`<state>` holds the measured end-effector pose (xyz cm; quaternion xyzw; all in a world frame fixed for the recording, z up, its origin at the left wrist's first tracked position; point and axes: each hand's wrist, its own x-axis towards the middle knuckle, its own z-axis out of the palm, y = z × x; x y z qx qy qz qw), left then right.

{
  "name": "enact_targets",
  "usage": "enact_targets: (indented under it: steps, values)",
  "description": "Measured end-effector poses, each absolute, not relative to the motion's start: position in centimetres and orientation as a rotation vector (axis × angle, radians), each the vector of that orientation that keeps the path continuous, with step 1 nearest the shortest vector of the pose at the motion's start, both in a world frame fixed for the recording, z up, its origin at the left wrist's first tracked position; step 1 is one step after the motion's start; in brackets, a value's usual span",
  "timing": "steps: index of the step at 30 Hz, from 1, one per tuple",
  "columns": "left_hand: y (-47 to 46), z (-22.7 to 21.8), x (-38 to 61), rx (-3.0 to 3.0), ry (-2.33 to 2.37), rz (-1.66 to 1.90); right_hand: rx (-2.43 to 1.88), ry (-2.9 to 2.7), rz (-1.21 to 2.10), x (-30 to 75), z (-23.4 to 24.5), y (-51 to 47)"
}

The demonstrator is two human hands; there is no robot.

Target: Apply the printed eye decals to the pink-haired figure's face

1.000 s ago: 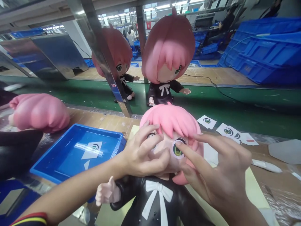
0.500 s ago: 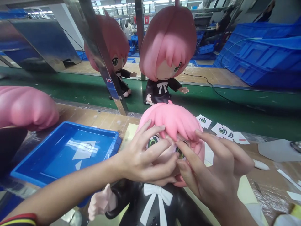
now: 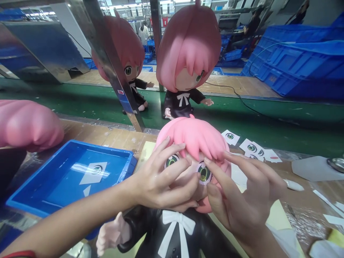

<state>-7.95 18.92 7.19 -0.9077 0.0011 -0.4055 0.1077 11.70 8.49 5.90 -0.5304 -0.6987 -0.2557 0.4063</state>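
Head view first: what are the hands doing?
— Left hand [image 3: 163,182] is lying spread across the doll's face [image 3: 188,172], fingers fanned beside one green eye. Right hand [image 3: 242,200] is pressing an extended fingertip against the other eye, its other fingers loosely spread.

And around them?
— The doll is sitting on the workbench; a blue tray [image 3: 34,204] is lying left, eye stickers [image 3: 252,147] behind, 2 finished dolls [image 3: 185,64] beyond.

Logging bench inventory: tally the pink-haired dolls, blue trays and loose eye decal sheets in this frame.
Pink-haired dolls: 4: in hand, on belt, behind post, lying at left edge
Blue trays: 1
Eye decal sheets: 4: tray, belt edge
Total: 9
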Motion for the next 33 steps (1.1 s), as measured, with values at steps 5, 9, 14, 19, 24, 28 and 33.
enact_targets:
  steps: [5,9,14,19,24,28,33]
  values:
    - [18.9,7.3,-7.8,-2.676,-0.007,-1.198,-1.394,-1.751,-0.626,11.4,5.8,8.6]
    - [18.8,7.2,-7.8,-2.683,-0.008,-1.198,-1.458,-1.785,-0.631,11.2,6.0,8.7]
    - [18.8,7.2,-7.9,-2.662,-0.014,-1.192,-1.399,-1.725,-0.654,11.1,5.9,8.3]
    - [18.9,7.2,-7.9,-2.654,0.000,-1.212,-1.428,-1.649,-0.667,11.0,5.5,8.0]
    - [18.9,7.0,-7.7,-2.660,0.003,-1.229,-1.455,-1.715,-0.625,11.2,5.6,8.5]
    - [19.2,7.0,-8.1,-2.689,0.032,-1.300,-1.424,-1.736,-0.576,11.5,5.4,8.4]
    - [19.5,7.0,-10.5,-2.761,-0.181,-1.444,-1.389,-1.636,-0.469,11.6,4.1,7.7]
